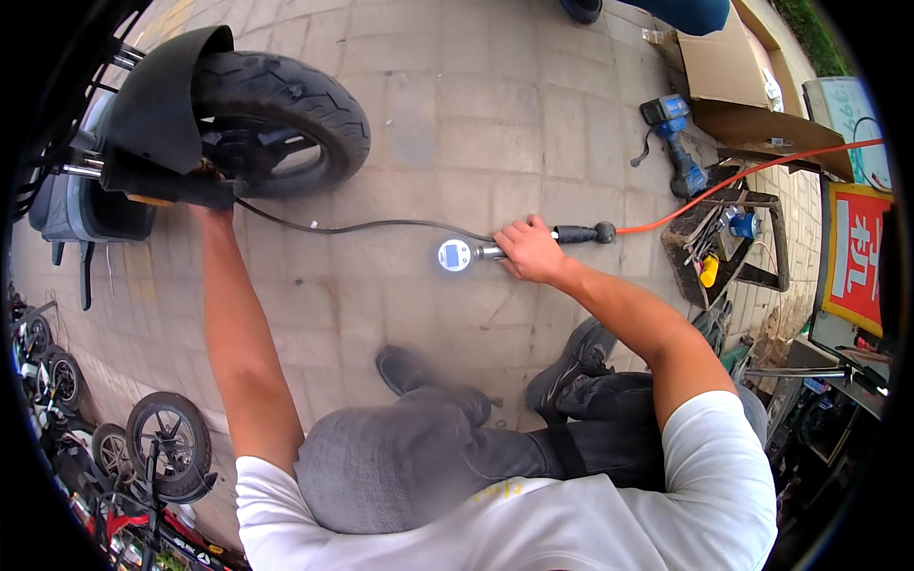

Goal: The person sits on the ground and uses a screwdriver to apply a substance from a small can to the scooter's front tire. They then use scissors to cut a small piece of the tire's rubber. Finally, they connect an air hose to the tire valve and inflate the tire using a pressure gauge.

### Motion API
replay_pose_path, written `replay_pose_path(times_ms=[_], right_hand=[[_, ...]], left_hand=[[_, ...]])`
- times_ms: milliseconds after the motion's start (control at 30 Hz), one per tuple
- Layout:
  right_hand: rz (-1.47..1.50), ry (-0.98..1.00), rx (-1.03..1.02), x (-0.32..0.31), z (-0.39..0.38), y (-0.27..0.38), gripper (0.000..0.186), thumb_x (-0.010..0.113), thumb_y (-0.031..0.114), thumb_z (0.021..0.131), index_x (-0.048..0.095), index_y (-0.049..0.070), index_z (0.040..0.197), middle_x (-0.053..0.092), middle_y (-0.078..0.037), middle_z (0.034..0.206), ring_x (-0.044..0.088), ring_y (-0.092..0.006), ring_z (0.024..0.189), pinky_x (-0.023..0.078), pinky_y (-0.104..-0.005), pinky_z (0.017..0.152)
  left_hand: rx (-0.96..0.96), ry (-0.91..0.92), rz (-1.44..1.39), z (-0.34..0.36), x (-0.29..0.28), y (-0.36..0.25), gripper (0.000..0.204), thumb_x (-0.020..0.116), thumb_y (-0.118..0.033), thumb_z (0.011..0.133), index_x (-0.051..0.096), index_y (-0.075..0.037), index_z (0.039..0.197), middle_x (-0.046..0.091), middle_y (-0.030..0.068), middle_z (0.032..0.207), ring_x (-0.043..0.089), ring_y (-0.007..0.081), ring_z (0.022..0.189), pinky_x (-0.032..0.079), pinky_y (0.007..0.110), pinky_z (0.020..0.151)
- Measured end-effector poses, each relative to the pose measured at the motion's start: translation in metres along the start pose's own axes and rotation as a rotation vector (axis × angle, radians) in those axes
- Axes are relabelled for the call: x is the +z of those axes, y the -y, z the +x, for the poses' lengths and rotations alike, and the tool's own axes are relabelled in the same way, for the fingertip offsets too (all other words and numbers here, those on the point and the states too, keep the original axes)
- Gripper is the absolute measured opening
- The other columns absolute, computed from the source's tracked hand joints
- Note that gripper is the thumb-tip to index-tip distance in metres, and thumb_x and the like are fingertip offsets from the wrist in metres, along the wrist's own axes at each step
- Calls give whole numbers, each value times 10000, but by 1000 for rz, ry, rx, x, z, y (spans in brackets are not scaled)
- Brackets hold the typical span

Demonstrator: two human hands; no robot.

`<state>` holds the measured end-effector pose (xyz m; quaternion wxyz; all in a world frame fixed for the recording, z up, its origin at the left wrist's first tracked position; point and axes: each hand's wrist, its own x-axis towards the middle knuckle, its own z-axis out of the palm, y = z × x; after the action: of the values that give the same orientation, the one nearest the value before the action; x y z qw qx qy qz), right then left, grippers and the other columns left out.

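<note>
My right hand (529,249) is wrapped round the metal body of a tyre inflator with a round, lit digital gauge (455,254). From the inflator, a thin black hose (371,225) runs left to the hub area of a scooter's front wheel (319,109). An orange air hose (724,182) joins the black coupling (583,234) at its other end. My left hand (211,213) reaches to the wheel's near side, beneath the fork end, where the hose leads. Its fingers are hidden behind the fork and wheel, so their grip cannot be made out.
A blue cordless drill (678,147) lies on the paving at the right, beside a tool tray (693,231) of hand tools. Behind them stands a cardboard box (728,71). Parked bikes and a loose wheel (169,445) fill the lower left. Another person's leg (687,11) shows at the top.
</note>
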<state>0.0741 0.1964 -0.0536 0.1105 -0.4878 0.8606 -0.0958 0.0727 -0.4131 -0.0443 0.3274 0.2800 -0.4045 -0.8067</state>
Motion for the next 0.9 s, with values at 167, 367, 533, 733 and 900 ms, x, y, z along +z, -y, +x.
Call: replay_pose_path(times_ms=[167, 367, 533, 733, 900], right_hand=[[10, -21, 0, -2, 2, 2, 398, 709, 232, 686, 581, 79, 1031, 568, -46, 868, 562, -222, 882, 386, -410, 792], [6, -28, -2, -2, 3, 0, 401, 710, 230, 681, 582, 83, 1032, 563, -44, 863, 562, -220, 879, 385, -410, 789], [4, -4, 4, -1, 1, -2, 396, 715, 248, 698, 576, 85, 1031, 563, -45, 870, 560, -222, 890, 381, -406, 797], [-6, 3, 1, -4, 2, -1, 400, 721, 259, 704, 572, 85, 1033, 563, -46, 874, 559, -223, 898, 378, -402, 795], [-3, 1, 0, -5, 3, 0, 403, 725, 255, 699, 573, 84, 1031, 563, -45, 873, 559, -223, 899, 378, -402, 795]], left_hand=[[-25, 25, 7, 1, -1, -1, 100, 573, -210, 871, 616, -123, 896, 611, 29, 783, 593, 175, 694, 489, 302, 635], [-9, 42, 12, 14, -13, 2, 151, 597, -248, 852, 630, -119, 922, 629, 27, 836, 606, 170, 757, 488, 301, 655], [-20, -13, -6, 6, -4, 6, 174, 595, -272, 852, 640, -118, 918, 635, 29, 850, 611, 179, 753, 495, 311, 674], [-13, -4, 33, 9, -8, 4, 200, 602, -300, 846, 638, -118, 921, 631, 29, 851, 611, 184, 749, 497, 316, 678], [-10, 7, 29, 11, -10, 2, 190, 604, -289, 846, 636, -122, 929, 626, 29, 852, 607, 182, 746, 492, 315, 679]])
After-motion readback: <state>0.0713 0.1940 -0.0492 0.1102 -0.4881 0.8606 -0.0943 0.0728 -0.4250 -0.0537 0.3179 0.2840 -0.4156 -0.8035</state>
